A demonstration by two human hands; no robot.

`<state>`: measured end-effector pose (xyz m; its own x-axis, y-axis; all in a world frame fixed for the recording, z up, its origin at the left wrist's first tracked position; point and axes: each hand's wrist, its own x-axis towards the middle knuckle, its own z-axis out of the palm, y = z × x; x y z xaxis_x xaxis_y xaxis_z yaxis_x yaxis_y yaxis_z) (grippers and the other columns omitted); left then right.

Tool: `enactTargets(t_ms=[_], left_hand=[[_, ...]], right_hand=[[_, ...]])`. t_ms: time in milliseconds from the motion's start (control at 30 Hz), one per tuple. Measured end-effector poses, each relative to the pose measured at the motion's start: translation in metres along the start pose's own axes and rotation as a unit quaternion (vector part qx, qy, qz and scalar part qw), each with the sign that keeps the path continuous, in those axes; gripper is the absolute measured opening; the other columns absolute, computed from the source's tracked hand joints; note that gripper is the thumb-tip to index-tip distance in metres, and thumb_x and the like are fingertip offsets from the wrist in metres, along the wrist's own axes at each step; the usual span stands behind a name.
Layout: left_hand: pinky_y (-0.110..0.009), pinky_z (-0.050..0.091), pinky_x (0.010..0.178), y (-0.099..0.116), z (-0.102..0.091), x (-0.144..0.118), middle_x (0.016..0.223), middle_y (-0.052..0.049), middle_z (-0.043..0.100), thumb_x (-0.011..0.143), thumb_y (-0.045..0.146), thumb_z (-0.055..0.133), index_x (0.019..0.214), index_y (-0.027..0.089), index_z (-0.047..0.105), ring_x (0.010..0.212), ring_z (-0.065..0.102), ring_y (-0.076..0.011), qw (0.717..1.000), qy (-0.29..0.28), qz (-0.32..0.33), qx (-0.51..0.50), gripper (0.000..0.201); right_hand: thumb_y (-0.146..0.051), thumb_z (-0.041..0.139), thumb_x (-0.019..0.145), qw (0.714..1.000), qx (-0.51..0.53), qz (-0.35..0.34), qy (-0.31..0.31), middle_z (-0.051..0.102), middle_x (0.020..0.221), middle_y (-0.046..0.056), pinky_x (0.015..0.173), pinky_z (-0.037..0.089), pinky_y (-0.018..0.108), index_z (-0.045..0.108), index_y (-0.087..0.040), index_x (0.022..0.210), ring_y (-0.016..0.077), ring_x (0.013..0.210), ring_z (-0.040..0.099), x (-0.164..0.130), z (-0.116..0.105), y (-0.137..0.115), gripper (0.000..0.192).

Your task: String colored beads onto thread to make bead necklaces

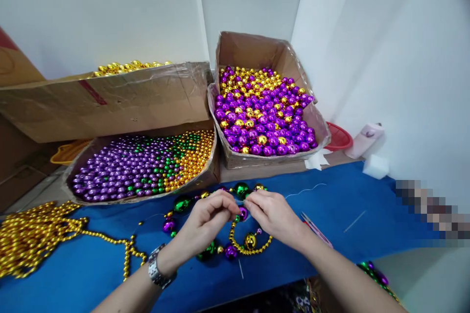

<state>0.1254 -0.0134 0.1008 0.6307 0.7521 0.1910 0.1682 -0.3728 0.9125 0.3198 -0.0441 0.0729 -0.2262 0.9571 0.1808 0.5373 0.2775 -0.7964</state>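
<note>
Both hands meet over the blue cloth (pixel 338 215), fingertips close together. My left hand (pixel 215 215), with a metal watch on the wrist, pinches at a thin pale string. My right hand (pixel 271 212) pinches the same spot from the other side; the fingers partly hide the string. Just below the fingertips hangs a shiny purple bead (pixel 243 213). A loop of large beads lies around and under the hands, including a green bead (pixel 182 203). A short gold bead chain (pixel 253 253) curves beneath them. From behind my right hand, a loose thread (pixel 308 188) runs rightward.
A box of small beads (pixel 121 166) and a box of larger purple and gold beads (pixel 264 127) stand behind. Gold bead strands (pixel 33 239) lie at left. Right of my hand are thread snips (pixel 317 232); a white block (pixel 376 166) and red basket (pixel 337 136) sit farther back.
</note>
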Motion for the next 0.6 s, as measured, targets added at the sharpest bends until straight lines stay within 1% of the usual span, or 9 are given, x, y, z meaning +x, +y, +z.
enactTargets(t_ms=[67,200,300,367,433,500,533,600], left_hand=[[-0.027,0.045,0.073,0.000,-0.001,-0.001,0.085,-0.005,0.056,0.086,0.010,0.044,0.080,0.015,0.063,0.080,0.055,-0.0151,0.998,-0.002,0.020,0.057,0.019],[-0.028,0.044,0.078,-0.003,0.000,-0.005,0.096,-0.007,0.054,0.087,0.013,0.045,0.097,0.016,0.063,0.089,0.054,-0.0165,0.983,-0.016,0.076,0.167,0.021],[-0.029,0.043,0.081,-0.007,0.004,-0.006,0.102,-0.008,0.052,0.085,0.018,0.053,0.107,0.017,0.060,0.092,0.052,-0.0173,0.973,-0.024,0.102,0.205,0.023],[-0.028,0.043,0.079,-0.011,0.007,-0.005,0.100,-0.008,0.052,0.084,0.023,0.056,0.103,0.016,0.061,0.090,0.053,-0.0170,0.973,-0.021,0.106,0.206,0.021],[-0.027,0.042,0.076,-0.013,0.008,-0.003,0.093,-0.007,0.054,0.086,0.024,0.055,0.092,0.016,0.063,0.085,0.053,-0.0160,0.979,-0.009,0.093,0.181,0.013],[-0.027,0.042,0.074,-0.014,0.007,-0.002,0.086,-0.005,0.056,0.087,0.024,0.053,0.079,0.016,0.063,0.081,0.053,-0.0152,0.992,-0.005,0.055,0.113,0.015],[-0.027,0.042,0.076,-0.014,0.005,-0.002,0.087,-0.006,0.057,0.087,0.023,0.053,0.075,0.016,0.062,0.082,0.053,-0.0154,0.998,-0.006,0.029,0.060,0.017],[-0.030,0.041,0.082,-0.016,0.000,-0.004,0.102,-0.008,0.058,0.087,0.023,0.054,0.070,0.015,0.060,0.094,0.053,-0.0187,0.997,0.000,-0.022,-0.081,0.019]], right_hand=[[-0.020,0.048,0.087,1.000,-0.016,-0.013,-0.021,0.057,0.070,0.000,0.069,0.033,0.026,0.054,-0.018,0.066,0.0140,0.072,0.053,-0.001,-0.005,-0.002,0.021],[-0.013,0.046,0.083,0.997,-0.003,-0.007,-0.071,0.056,0.061,-0.004,0.058,0.032,0.021,0.056,-0.018,0.063,0.0096,0.060,0.051,0.001,-0.012,-0.001,0.023],[-0.012,0.047,0.082,0.995,0.025,0.005,-0.092,0.056,0.059,-0.006,0.053,0.031,0.019,0.060,-0.018,0.066,0.0081,0.057,0.050,0.003,-0.013,-0.001,0.022],[-0.013,0.049,0.083,0.995,0.046,0.008,-0.093,0.056,0.059,-0.006,0.053,0.031,0.018,0.061,-0.017,0.067,0.0077,0.057,0.050,0.003,-0.012,-0.003,0.021],[-0.015,0.051,0.084,0.993,0.071,0.010,-0.090,0.055,0.060,-0.006,0.053,0.030,0.019,0.063,-0.017,0.069,0.0075,0.057,0.049,0.003,-0.013,-0.005,0.019],[-0.019,0.054,0.085,0.991,0.101,0.013,-0.083,0.055,0.059,-0.006,0.052,0.029,0.019,0.064,-0.017,0.071,0.0072,0.056,0.047,0.001,-0.017,-0.004,0.017],[-0.022,0.056,0.085,0.989,0.124,0.018,-0.073,0.054,0.059,-0.006,0.052,0.029,0.019,0.065,-0.016,0.071,0.0071,0.056,0.046,-0.001,-0.020,-0.002,0.017],[-0.028,0.060,0.085,0.981,0.188,0.035,-0.043,0.054,0.060,-0.004,0.052,0.029,0.019,0.064,-0.016,0.071,0.0072,0.056,0.045,-0.007,-0.024,0.006,0.019]])
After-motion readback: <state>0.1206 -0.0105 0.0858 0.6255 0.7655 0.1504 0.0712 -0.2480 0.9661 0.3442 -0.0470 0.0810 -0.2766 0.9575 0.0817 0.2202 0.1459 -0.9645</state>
